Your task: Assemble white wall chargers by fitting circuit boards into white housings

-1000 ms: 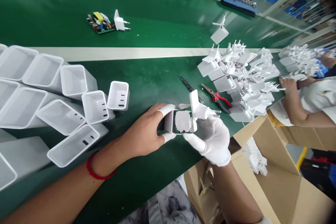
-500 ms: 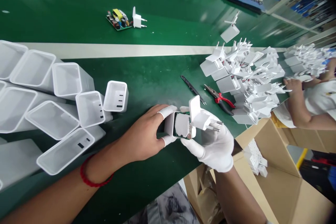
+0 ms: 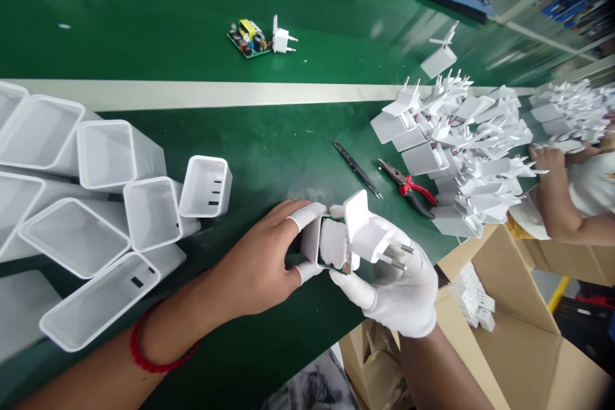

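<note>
Holding the casing: left hand (image 3: 266, 256), its grip narrowed on the white casing (image 3: 311, 242), thumb and forefinger in white fingertip covers pressing opposite sides
White casing: smooth matte plastic, box-shaped with rounded corners, tipped so its open end faces right; between both hands, over the near part of the counter (image 3: 278, 141)
Board insert (image 3: 332, 241): partly inside the casing; a pale, flat, uneven-edged pad over a thin green rim
Plug piece (image 3: 371, 240): glossy white, just beside the casing's mouth; a flat rounded plate standing up, a blocky body, two slim round metal pins
Right hand (image 3: 396, 275): knit white glove; its grip holds the insert's outer end, thumb on the near side, a finger on the far side; palm contact with the plug cannot be told
Tools: black slender tweezers (image 3: 358, 170) and red-and-black-handled pliers (image 3: 408, 188), flat beyond the hands
Open casings (image 3: 108, 154): hollow, translucent-looking white, some showing dark rectangular slots
Loose circuit board (image 3: 248, 38): green, with a yellow block, beside its white plug
Plug-topped casings (image 3: 451, 147): jumbled white heap, pins jutting
Counter: slick green, faintly reflective
</note>
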`<control>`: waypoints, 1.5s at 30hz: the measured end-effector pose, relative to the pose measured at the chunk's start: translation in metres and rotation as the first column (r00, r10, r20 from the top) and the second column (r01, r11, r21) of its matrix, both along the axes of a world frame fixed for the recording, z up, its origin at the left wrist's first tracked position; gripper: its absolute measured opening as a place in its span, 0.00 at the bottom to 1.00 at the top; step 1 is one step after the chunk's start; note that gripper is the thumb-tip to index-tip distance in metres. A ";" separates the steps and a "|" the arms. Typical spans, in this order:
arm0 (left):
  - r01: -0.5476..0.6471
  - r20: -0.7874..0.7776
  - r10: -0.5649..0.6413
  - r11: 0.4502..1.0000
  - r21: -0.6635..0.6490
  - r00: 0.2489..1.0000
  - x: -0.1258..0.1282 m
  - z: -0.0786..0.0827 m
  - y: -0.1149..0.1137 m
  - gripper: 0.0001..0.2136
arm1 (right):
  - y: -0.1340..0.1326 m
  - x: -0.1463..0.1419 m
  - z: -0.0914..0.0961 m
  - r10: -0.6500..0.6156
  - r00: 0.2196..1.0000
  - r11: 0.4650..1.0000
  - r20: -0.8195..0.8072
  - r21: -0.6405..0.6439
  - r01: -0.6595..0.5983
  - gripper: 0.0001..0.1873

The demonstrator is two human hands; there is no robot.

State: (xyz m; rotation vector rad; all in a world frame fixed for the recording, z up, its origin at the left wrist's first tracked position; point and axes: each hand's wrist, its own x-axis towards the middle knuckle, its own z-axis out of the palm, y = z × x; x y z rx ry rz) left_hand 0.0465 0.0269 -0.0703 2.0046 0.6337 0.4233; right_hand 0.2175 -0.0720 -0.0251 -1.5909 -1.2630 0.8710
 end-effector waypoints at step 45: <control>-0.074 0.028 0.070 0.973 0.218 0.997 0.006 -0.006 -0.011 0.20 | -0.005 -0.043 -0.025 -0.357 0.775 0.934 -0.522 -0.218 0.284 0.26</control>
